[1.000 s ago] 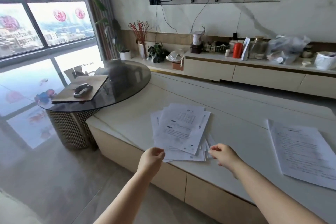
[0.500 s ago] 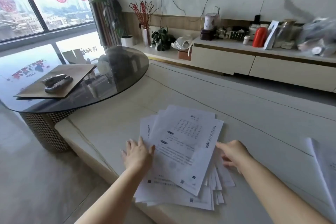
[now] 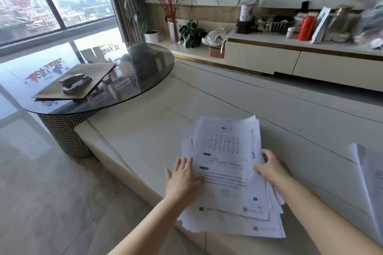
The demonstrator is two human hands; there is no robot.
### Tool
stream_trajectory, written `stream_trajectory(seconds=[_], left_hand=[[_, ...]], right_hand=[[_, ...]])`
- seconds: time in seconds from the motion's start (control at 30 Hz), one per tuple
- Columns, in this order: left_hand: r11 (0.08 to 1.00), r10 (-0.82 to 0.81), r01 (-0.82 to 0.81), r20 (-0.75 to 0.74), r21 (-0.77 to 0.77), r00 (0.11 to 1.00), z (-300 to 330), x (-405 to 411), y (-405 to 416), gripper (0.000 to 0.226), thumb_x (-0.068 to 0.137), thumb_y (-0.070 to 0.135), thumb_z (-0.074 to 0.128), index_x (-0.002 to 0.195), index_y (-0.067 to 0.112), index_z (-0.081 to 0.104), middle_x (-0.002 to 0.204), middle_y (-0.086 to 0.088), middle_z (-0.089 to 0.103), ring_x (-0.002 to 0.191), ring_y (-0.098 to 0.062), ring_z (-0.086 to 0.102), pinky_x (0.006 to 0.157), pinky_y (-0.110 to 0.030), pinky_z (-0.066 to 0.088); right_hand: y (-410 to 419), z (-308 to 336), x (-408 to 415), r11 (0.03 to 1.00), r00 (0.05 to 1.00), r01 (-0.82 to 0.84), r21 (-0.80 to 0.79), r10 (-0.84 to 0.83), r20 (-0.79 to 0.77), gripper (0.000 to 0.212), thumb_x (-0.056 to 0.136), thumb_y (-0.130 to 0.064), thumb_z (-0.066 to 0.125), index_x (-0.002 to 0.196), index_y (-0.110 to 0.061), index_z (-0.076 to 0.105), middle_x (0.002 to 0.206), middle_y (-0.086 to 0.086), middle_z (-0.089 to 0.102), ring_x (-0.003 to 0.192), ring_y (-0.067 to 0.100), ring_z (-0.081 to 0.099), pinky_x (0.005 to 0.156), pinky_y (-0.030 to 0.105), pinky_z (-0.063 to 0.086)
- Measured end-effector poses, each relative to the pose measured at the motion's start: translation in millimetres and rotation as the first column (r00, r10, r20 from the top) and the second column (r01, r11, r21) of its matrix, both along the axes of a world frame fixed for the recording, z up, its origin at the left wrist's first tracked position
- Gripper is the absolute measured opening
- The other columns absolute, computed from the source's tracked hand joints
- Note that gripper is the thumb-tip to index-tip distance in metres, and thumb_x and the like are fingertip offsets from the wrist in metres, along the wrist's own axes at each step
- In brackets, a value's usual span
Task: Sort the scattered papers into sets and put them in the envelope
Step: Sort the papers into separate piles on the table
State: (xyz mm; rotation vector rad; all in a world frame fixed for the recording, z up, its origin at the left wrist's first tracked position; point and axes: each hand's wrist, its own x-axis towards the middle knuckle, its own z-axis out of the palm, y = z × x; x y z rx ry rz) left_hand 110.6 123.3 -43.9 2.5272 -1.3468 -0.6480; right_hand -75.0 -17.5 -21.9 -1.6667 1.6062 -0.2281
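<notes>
A loose pile of papers (image 3: 230,174) lies in the lower centre of the frame, on the pale, stone-like counter (image 3: 145,130), its near edges overhanging the counter's front lip. The left hand (image 3: 182,178) is laid flat on the pile's left margin, fingers straight and pressing. The right hand (image 3: 271,167) is set against the right edge, fingers curled round the sheets there and gripping them.

The step in hand is judged to be the gathering and squaring of the pile before it is sorted into sets. It would be done well if the sheets were pushed inward from both sides together, with the overhanging edges drawn back onto the counter first, since thin sheets can slide off a smooth, glossy surface. The top sheet is white, printed with a grid and lines of text; the lower sheets are fanned out and misaligned at the corners.

A second set of sheets (image 3: 371,182) lies at the right edge of the frame. A flat brown envelope (image 3: 83,80), as it is taken to be, rests on the dark round glass table (image 3: 145,72) at the left, with a stapler (image 3: 75,84) upon it.
</notes>
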Motion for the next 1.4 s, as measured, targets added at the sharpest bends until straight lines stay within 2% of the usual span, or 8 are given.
stream_trajectory(seconds=[0.27, 0.4, 0.53, 0.63, 0.8, 1.07, 1.2, 1.4], left_hand=[[0.99, -0.07, 0.044, -0.191, -0.137, 0.979, 4.8, -13.4, 23.2, 0.059, 0.099, 0.031, 0.045, 0.151, 0.022, 0.018, 0.159, 0.002, 0.018, 0.147, -0.012, 0.008, 0.119, -0.035, 0.0], [0.907, 0.172, -0.287, -0.351, -0.309, 0.921, 8.6, -15.4, 34.5, 0.073, 0.092, 0.029, 0.059, 0.151, 0.016, 0.017, 0.156, -0.007, 0.021, 0.144, -0.02, 0.019, 0.118, -0.032, 0.016], [0.82, 0.252, -0.545, -0.743, -0.176, 0.62, 42.3, -12.6, 31.0, 0.101, 0.083, 0.039, 0.069, 0.152, 0.017, -0.001, 0.153, -0.013, 0.028, 0.138, -0.027, 0.033, 0.113, -0.039, 0.031], [0.8, 0.118, -0.576, -0.896, -0.17, 0.428, 73.2, -16.8, 22.6, 0.085, 0.077, 0.03, 0.077, 0.145, 0.011, 0.03, 0.136, -0.015, 0.054, 0.117, -0.029, 0.057, 0.099, -0.043, 0.046], [0.644, -0.045, -0.628, -0.84, -0.438, 0.54, 126.9, -51.1, 17.8, 0.012, 0.087, 0.001, 0.062, 0.098, 0.006, 0.061, 0.094, -0.01, 0.07, 0.078, -0.021, 0.068, 0.061, -0.025, 0.056], [0.609, -0.119, -0.537, -0.736, -0.584, 0.666, 124.5, -99.9, 25.0, 0.03, 0.082, 0.023, 0.071, 0.097, 0.012, 0.048, 0.099, -0.009, 0.065, 0.09, -0.023, 0.066, 0.077, -0.045, 0.058], [0.632, -0.127, -0.489, -0.703, -0.6, 0.699, 114.3, -106.7, 13.4, 0.025, 0.085, 0.022, 0.07, 0.1, 0.02, 0.049, 0.099, -0.001, 0.066, 0.089, -0.015, 0.066, 0.067, -0.029, 0.057], [0.589, -0.062, -0.391, -0.522, -0.707, 0.851, 125.3, -119.7, -19.4, 0.017, 0.096, 0.011, 0.048, 0.084, 0.022, 0.044, 0.085, 0.002, 0.058, 0.078, -0.017, 0.058, 0.067, -0.038, 0.051]], right_hand=[[11.1, 6.2, -27.7, 0.956, 0.922, 0.118, 0.27, -0.206, 0.328, 0.03, 0.083, 0.007, 0.062, 0.11, 0.007, 0.048, 0.102, 0.022, 0.061, 0.085, 0.034, 0.061, 0.08, 0.047, 0.052], [25.6, 22.3, -45.9, 0.954, 0.844, -0.021, 0.298, -0.143, 0.517, 0.026, 0.088, 0.013, 0.05, 0.112, 0.003, 0.048, 0.093, 0.017, 0.062, 0.077, 0.029, 0.061, 0.054, 0.031, 0.057], [34.9, 43.5, -72.2, 0.98, 0.757, -0.091, 0.177, -0.047, 0.652, 0.038, 0.084, -0.004, 0.065, 0.12, -0.004, 0.053, 0.105, 0.012, 0.069, 0.097, 0.027, 0.066, 0.086, 0.04, 0.054], [42.9, 69.7, -86.9, 0.982, 0.692, -0.163, 0.099, 0.042, 0.721, 0.068, 0.063, -0.033, 0.084, 0.12, -0.01, 0.055, 0.109, 0.011, 0.07, 0.1, 0.031, 0.067, 0.09, 0.049, 0.051], [56.5, 111.7, -101.0, 0.98, 0.693, -0.184, -0.08, 0.187, 0.697, 0.049, 0.071, -0.023, 0.066, 0.119, -0.022, 0.056, 0.109, 0.004, 0.07, 0.099, 0.029, 0.067, 0.084, 0.052, 0.053], [64.0, 109.5, -130.3, 0.999, 0.662, -0.027, -0.038, 0.047, 0.748, 0.044, 0.082, 0.004, 0.061, 0.12, -0.018, 0.054, 0.111, 0.002, 0.068, 0.104, 0.023, 0.062, 0.076, 0.03, 0.05], [55.8, 97.4, -132.9, 0.998, 0.658, 0.045, -0.035, -0.003, 0.753, 0.044, 0.083, -0.001, 0.062, 0.122, -0.018, 0.052, 0.112, 0.0, 0.068, 0.106, 0.022, 0.061, 0.082, 0.032, 0.048], [49.9, 109.4, -106.8, 0.975, 0.682, 0.045, -0.216, 0.128, 0.72, 0.032, 0.092, -0.018, 0.057, 0.121, -0.026, 0.048, 0.112, -0.006, 0.063, 0.103, 0.014, 0.062, 0.079, 0.027, 0.051]])
